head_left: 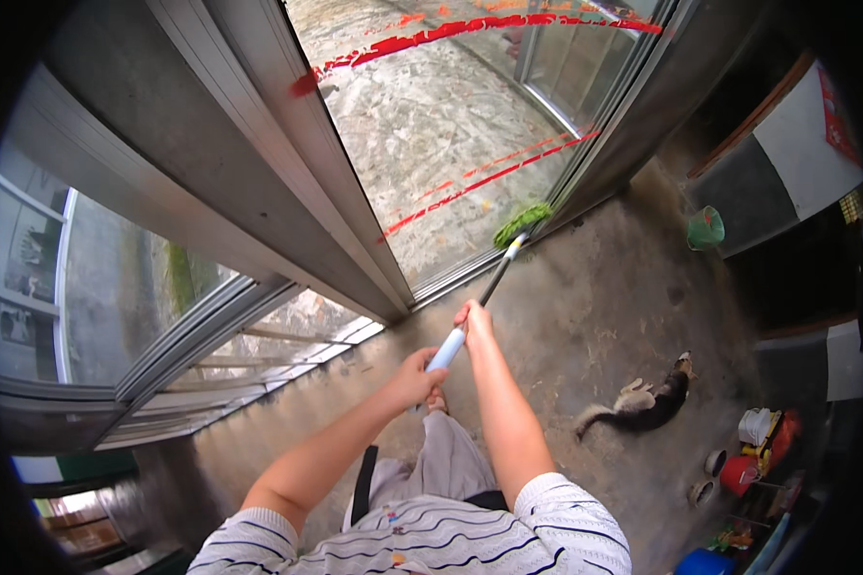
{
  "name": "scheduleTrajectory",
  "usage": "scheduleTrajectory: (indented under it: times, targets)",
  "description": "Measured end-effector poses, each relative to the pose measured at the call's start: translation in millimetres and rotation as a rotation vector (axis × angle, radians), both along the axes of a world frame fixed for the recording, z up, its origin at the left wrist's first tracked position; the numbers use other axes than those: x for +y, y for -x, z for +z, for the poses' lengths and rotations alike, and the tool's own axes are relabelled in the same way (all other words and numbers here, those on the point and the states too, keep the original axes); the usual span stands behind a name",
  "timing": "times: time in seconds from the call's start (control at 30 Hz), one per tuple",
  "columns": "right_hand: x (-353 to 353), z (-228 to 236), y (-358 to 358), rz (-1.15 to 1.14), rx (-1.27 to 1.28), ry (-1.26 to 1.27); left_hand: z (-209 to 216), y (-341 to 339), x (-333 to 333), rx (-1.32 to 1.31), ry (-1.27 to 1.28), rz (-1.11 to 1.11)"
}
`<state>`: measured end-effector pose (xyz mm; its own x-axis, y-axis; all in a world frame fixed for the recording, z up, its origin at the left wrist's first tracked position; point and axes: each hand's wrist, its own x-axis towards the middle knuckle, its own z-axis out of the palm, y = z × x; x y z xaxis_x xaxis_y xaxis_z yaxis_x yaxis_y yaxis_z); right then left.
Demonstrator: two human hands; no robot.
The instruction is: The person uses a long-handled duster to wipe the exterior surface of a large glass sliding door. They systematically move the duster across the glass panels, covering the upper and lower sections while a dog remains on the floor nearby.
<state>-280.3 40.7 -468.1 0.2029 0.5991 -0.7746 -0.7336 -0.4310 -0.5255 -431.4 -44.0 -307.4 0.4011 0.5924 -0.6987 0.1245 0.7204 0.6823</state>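
Observation:
Both my hands are wrapped round the handle of a long mop (499, 279), which slants away to the far right. My left hand (416, 379) closes on the lower end of its pale blue grip (446, 351). Farther up, my right hand (475, 322) grips the handle where the blue part meets the dark pole. The mop's fluffy green head (522, 226) is at the lower right part of a glass door pane (451, 125); whether it presses on the glass or only rests by the frame I cannot tell. Torn red strips (489, 182) cross the pane.
A dark and tan dog (652, 401) lies on the concrete floor (547, 335) to the right. Near the right wall are a green bucket (706, 228), a red container (739, 473) and bowls (702, 493). Metal-framed windows (192, 278) stand at the left.

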Motion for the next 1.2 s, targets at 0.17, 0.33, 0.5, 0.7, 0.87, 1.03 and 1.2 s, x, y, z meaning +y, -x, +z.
scheduleTrajectory:
  times: [0.17, 0.33, 0.5, 0.7, 0.87, 1.03, 1.2]
  targets:
    - [-34.7, 2.5, 62.2, -0.058, 0.186, 0.07, 28.4, 47.7, -30.8, 0.086, 0.014, 0.039]
    - [-78.6, 61.0, 116.7, -0.051, 0.291, -0.009, 84.4, 102.0, -82.1, 0.118, -0.049, 0.051]
    - [-123.4, 143.7, 148.4, -0.068, 0.258, -0.183, 153.0, 148.8, -142.9, 0.017, -0.12, 0.043]
    - [-168.1, 262.7, 163.3, -0.106, 0.085, -0.519, 228.2, 184.3, -210.7, -0.182, -0.265, 0.038]
    - [-189.7, 349.7, 160.8, -0.097, 0.036, -0.77, 258.4, 195.8, -243.4, -0.376, -0.38, 0.028]
    - [-210.4, 436.9, 163.4, -0.086, -0.21, -0.943, 289.1, 192.9, -258.1, -0.549, -0.453, 0.054]
    - [-205.3, 493.3, 157.6, 0.011, -0.453, -1.031, 310.7, 188.8, -251.8, -0.66, -0.535, 0.017]
